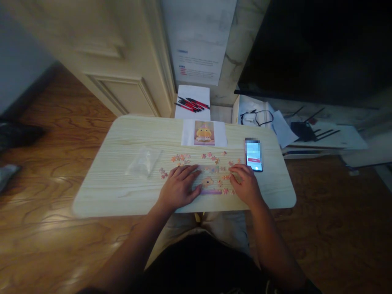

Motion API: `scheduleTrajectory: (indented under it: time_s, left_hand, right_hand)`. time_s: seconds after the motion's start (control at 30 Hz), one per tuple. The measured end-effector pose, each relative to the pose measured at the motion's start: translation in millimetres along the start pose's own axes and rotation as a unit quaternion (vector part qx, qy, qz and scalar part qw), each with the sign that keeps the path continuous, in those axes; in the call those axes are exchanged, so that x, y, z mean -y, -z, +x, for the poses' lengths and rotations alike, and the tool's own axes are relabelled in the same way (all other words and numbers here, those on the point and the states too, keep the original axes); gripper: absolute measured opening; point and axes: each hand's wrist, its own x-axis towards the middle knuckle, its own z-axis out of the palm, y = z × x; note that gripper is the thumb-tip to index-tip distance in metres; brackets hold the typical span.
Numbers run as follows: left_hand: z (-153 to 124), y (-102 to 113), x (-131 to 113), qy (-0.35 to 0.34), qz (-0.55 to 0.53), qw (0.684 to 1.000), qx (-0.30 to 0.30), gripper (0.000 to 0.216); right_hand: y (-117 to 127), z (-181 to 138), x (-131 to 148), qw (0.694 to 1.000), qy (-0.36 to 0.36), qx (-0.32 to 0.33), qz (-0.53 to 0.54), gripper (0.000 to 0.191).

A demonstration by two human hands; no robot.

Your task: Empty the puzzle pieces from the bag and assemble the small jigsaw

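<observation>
A small light wooden table (116,183) carries a partly joined jigsaw puzzle (211,181) near its front edge. My left hand (180,185) lies flat on the table at the puzzle's left side, fingers stretched out. My right hand (245,183) rests at the puzzle's right side with its fingers curled down onto loose pieces; what it pinches I cannot make out. Several loose puzzle pieces (196,157) are scattered behind both hands. A reference picture (204,132) of a yellow chick lies at the table's back edge.
A phone (254,154) with a lit screen lies right of the puzzle. A clear plastic bag (143,161) lies to the left. Red and black pens (192,104) sit on paper behind the table. Papers and cables (257,116) lie at the back right.
</observation>
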Motion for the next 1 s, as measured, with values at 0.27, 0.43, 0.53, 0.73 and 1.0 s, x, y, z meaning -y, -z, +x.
scheduleTrajectory:
  time_s: [0.27, 0.43, 0.53, 0.73, 1.0]
  left_hand:
    - [0.5, -0.7, 0.5, -0.001, 0.009, 1.0, 0.001, 0.048]
    - [0.4, -1.8, 1.2, -0.006, 0.004, 1.0, -0.009, 0.046]
    - [0.3, -1.4, 0.5, -0.004, 0.007, 1.0, -0.01, 0.044]
    - [-0.4, -1.4, -1.6, 0.0, 0.007, 1.0, -0.013, 0.044]
    - [0.0, 0.4, -2.7, -0.008, 0.009, 1.0, -0.001, 0.052]
  right_hand:
    - [-1.0, 3.6, -2.9, 0.999, -0.041, -0.012, -0.025, 0.02]
    - [-22.2, 35.4, 11.8, 0.995, -0.057, 0.002, -0.076, 0.019]
    - [-37.6, 55.7, 20.9, 0.989, -0.061, 0.032, -0.129, 0.017]
    - [-49.1, 67.4, 18.4, 0.99, -0.082, 0.051, -0.105, 0.009]
    - [-31.2, 58.7, 36.8, 0.991, -0.017, 0.118, 0.065, 0.023]
